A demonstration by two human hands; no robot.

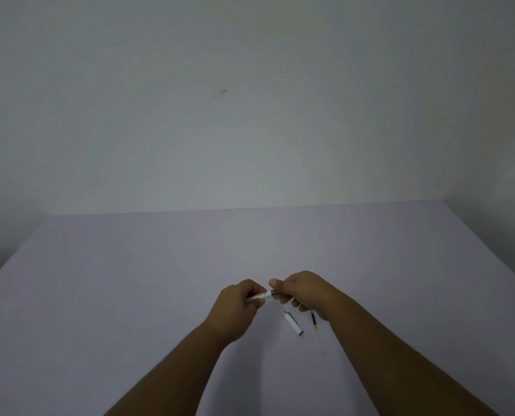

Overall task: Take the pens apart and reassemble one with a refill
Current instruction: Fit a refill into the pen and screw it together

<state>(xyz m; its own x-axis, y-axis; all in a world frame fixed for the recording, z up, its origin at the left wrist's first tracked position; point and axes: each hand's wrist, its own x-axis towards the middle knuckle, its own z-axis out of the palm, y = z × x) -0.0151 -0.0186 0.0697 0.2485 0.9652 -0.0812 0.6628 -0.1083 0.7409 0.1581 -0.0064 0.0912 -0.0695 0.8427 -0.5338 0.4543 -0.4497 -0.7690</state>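
Low centre of frame: my left hand (240, 298) and right hand (302, 291) both have fingers closed around one white pen (263, 295), held level between them above the table (130, 280). Below right lie a white cap (292, 323) and, just beside it, a thin refill (314, 321). Judgement: disassembly partly done; whether this barrel is separating or joining cannot be told. Reassembly appears unfinished.
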